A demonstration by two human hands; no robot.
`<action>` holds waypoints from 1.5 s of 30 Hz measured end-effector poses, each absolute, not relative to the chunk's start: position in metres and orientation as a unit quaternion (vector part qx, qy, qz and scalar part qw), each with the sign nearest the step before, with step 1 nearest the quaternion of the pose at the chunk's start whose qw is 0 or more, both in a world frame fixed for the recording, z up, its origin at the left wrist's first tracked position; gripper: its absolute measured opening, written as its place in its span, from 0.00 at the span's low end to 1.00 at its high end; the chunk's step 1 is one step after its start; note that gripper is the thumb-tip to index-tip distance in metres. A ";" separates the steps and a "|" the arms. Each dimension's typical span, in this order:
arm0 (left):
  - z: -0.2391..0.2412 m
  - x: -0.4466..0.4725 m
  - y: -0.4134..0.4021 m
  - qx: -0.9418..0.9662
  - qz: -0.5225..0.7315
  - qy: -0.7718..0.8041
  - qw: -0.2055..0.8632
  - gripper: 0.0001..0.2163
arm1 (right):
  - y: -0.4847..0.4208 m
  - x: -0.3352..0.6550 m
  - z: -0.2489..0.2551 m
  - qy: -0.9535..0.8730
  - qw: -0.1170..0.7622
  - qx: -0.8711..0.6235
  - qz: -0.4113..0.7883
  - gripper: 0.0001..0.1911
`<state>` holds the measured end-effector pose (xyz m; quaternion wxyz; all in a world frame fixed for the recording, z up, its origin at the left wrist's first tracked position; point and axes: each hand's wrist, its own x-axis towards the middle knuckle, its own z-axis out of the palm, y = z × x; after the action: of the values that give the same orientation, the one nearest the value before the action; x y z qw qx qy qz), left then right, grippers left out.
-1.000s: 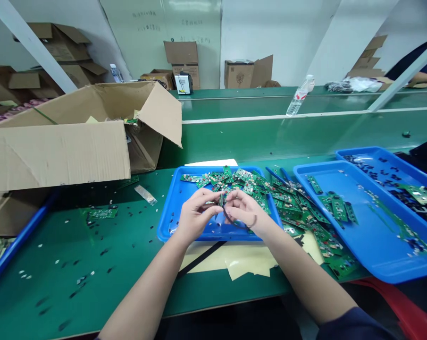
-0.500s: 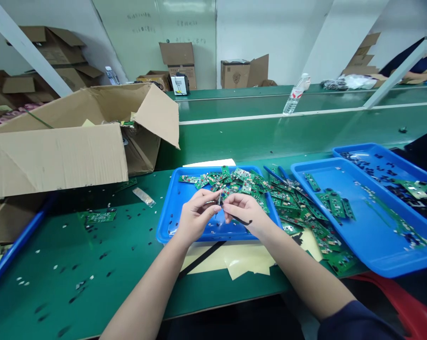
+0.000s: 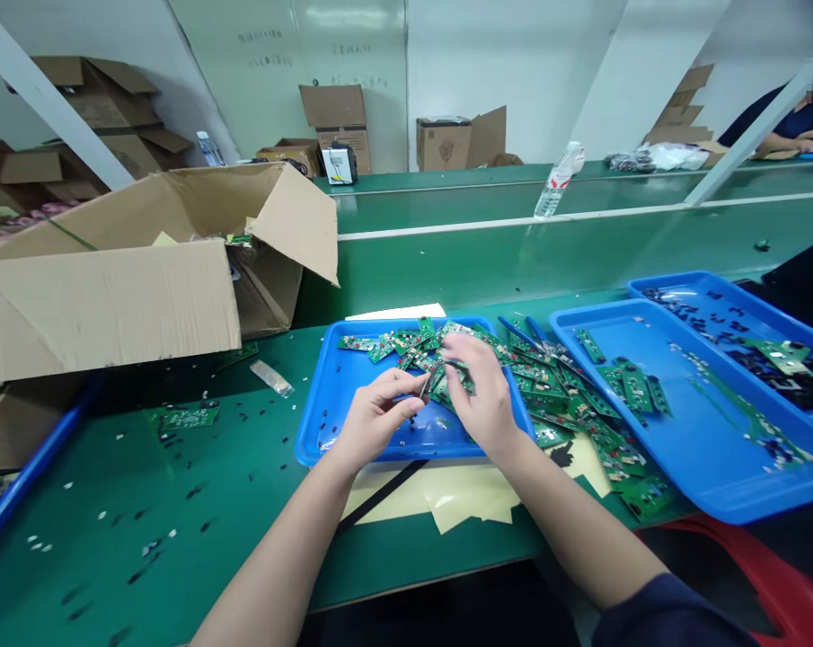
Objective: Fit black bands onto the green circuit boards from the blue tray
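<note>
Head view: left hand (image 3: 372, 420) pinches a thin board (image 3: 425, 386) nearly edge-on between thumb and fingertips above the blue tray (image 3: 331, 388), while right hand (image 3: 481, 395), slightly blurred, hovers just beside it, fingers loosely curled, thumb apart, seemingly empty, near heaped green circuit boards (image 3: 402, 341).

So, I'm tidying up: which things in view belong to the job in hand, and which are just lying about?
Likely in use:
thin piece in the left hand
circuit boards
blue tray beneath

Seemingly lying about:
water bottle
small packet
white-fronted device
</note>
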<state>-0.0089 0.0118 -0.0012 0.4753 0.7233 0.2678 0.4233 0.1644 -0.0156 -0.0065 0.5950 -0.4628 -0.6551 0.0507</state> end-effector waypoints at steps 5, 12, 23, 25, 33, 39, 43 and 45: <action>-0.003 -0.013 0.015 0.740 0.464 0.294 0.388 0.13 | -0.016 0.171 -0.004 -0.591 0.622 -0.500 0.118 0.08; -0.004 -0.010 0.011 0.792 0.439 0.251 0.342 0.15 | -0.017 0.159 -0.003 -0.512 0.548 -0.471 0.464 0.13; -0.009 -0.007 0.012 0.776 0.447 0.258 0.362 0.13 | -0.020 0.152 -0.011 -0.582 0.581 -0.495 0.282 0.10; -0.008 -0.008 0.012 0.772 0.442 0.262 0.374 0.13 | -0.020 0.152 -0.012 -0.620 0.580 -0.490 0.198 0.09; -0.010 -0.010 0.016 0.761 0.406 0.296 0.411 0.13 | -0.013 0.158 -0.024 -0.685 0.571 -0.447 0.074 0.10; -0.013 -0.010 0.017 0.764 0.417 0.304 0.388 0.11 | -0.012 0.158 -0.024 -0.713 0.558 -0.413 0.095 0.09; -0.014 -0.009 0.017 0.772 0.418 0.309 0.365 0.11 | -0.011 0.162 -0.021 -0.726 0.535 -0.413 0.129 0.09; -0.014 -0.009 0.017 0.779 0.412 0.312 0.357 0.10 | -0.011 0.164 -0.019 -0.727 0.528 -0.411 0.154 0.09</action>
<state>-0.0092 0.0174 -0.0145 0.3565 0.7786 0.3118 0.4116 0.1639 -0.0107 -0.0191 0.5278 -0.4112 -0.7269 0.1545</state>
